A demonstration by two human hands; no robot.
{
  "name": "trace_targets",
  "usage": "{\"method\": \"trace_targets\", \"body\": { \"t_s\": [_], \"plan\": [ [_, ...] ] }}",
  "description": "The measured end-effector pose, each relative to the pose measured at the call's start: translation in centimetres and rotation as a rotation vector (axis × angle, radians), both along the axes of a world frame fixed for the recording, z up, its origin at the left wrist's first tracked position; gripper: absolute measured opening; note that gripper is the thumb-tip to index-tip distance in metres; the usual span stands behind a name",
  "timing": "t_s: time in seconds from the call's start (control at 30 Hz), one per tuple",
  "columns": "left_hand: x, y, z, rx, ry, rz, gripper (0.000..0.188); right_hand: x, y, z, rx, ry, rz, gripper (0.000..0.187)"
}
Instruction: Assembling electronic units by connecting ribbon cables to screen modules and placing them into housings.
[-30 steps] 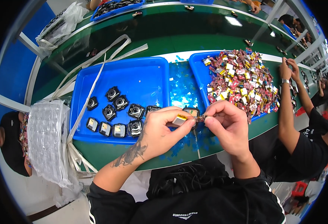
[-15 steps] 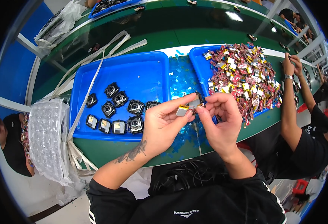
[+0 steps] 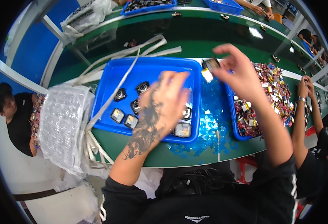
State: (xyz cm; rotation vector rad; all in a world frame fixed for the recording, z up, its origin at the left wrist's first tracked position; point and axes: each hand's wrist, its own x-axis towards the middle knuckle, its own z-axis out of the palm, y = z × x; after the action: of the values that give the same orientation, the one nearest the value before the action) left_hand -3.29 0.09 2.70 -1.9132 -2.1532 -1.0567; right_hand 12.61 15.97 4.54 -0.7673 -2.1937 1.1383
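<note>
So it's a long green workbench [image 3: 193, 41] with a glossy top, ceiling lights reflecting off it, and blue walls off to the left side of the room. The person in front of me has a blue tray [image 3: 108, 80] sitting near the front edge of the bench, with a handful of small black camera-type modules [image 3: 142, 87] lying loose in it, mostly toward its left and front parts. The left hand [image 3: 164, 102] is over the middle of that tray, fingers spread and loose, palm down. It's blurred, and I can't tell if it has anything in it.

The right hand [image 3: 240, 72] is up above the gap between the two trays, pinching a small dark part with a pale tab [image 3: 209, 68] between thumb and fingertips, just over the back right corner of the blue tray.

Right of that is a second blue bin [image 3: 234, 128] heaped with colourful little packets [image 3: 274, 89]. Between the trays the bench is littered with bits of blue film [image 3: 210, 128]. At the left end there's a stack of clear blister trays [image 3: 61, 125] with white strapping [image 3: 123, 61] draped over it. A co-worker's arm [image 3: 302, 123] leans on the right end.
</note>
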Motion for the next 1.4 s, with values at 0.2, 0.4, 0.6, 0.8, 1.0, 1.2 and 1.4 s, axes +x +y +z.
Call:
{"method": "trace_targets", "body": {
  "t_s": [0.2,0.4,0.6,0.8,1.0,1.2,1.4],
  "plan": [
    [-6.5,-2.4,-1.4,-0.595,0.235,0.098,0.052,-7.3,12.9,-5.4,0.009,-0.442,-0.303,0.058],
    [-5.3,-1.9,-1.1,-0.562,0.173,0.089,0.043,-7.2,14.7,-5.9,-0.127,-0.569,-0.330,0.050],
    [-5.1,0.3,-0.8,-0.356,0.117,0.122,0.044,-1.0,14.4,0.4,0.077,-0.304,-0.258,0.033],
    [-3.9,1.2,-1.4,-0.049,-1.606,-0.354,0.036,4.5,8.9,2.6,0.526,-0.740,0.117,0.013],
    [-0.6,1.7,-2.2,-0.161,-1.898,-0.373,0.031,5.6,7.5,0.6,0.715,-0.761,-0.057,0.012],
    [0.4,1.4,-2.3,-0.152,-1.750,-0.352,0.029,4.4,8.2,-2.7,1.032,-0.694,0.081,0.006],
    [0.9,1.6,-2.5,-0.164,-1.734,-0.330,0.030,4.2,8.0,-4.1,1.162,-0.688,0.145,0.007]
  ]
}}
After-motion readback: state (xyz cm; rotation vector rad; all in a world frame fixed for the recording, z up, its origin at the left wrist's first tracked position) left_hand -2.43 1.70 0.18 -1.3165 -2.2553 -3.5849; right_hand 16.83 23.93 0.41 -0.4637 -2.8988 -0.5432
